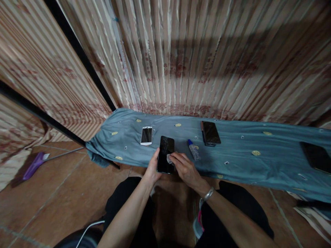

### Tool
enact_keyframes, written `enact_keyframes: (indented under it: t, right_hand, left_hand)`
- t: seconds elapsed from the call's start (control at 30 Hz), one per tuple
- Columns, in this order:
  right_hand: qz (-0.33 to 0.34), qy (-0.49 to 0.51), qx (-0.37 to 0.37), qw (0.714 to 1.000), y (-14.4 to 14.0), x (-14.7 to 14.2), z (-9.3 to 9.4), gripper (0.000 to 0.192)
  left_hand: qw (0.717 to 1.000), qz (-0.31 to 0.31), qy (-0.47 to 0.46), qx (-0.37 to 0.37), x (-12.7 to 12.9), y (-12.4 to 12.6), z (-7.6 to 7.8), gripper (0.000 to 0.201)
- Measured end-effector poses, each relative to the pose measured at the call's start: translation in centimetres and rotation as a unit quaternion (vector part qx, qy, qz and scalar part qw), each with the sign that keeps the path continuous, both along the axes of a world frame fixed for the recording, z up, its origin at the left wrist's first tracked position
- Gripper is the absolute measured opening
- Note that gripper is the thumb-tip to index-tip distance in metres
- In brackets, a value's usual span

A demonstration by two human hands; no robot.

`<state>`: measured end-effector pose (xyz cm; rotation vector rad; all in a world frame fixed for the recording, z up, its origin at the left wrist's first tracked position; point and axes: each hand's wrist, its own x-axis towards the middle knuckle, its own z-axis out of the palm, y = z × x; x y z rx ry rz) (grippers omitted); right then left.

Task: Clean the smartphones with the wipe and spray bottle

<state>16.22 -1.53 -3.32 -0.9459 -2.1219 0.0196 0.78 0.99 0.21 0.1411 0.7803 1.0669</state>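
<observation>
My left hand (154, 167) grips a black smartphone (163, 162) by its left edge, tilted over the near edge of the cloth-covered bench. Smudges or streaks show on the upper part of its dark screen. In my right hand (184, 167) a small white wipe (169, 158) is pinched between the fingers and pressed against the right side of the screen. Just right of the phone lies a clear bottle with a blue cap (193, 150). A white smartphone (146, 135) rests on the cloth beyond my left hand.
A blue-grey patterned cloth (240, 158) covers the long bench. On it lie a stack of dark phones (210, 133) and a dark tablet-like device (317, 156) at far right. Striped curtains (176, 51) hang behind. A purple broom (34, 165) is on the tiled floor, left.
</observation>
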Motion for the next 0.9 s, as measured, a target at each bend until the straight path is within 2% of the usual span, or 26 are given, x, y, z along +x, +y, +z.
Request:
enact_keyframes:
  t: [0.3, 0.47, 0.67, 0.9]
  right_hand:
    - [-0.07, -0.005, 0.001, 0.998, 2.4, 1.2, 0.0, 0.036]
    - [-0.083, -0.008, -0.011, 0.996, 3.3, 1.8, -0.5, 0.036]
    - [-0.103, -0.013, 0.0, 0.995, 4.0, 2.2, -1.1, 0.037]
    - [-0.118, -0.001, 0.001, 0.993, 4.3, 2.7, -1.0, 0.039]
  left_hand:
    - [0.999, -0.022, 0.006, -0.027, 0.9, -0.8, 0.1, 0.032]
    - [0.998, -0.047, -0.008, -0.037, 1.1, -1.3, 0.3, 0.034]
    - [0.997, -0.065, -0.001, -0.046, 1.0, -1.7, -0.1, 0.04]
    - [0.994, -0.098, -0.02, -0.037, 1.3, -2.3, -0.2, 0.046]
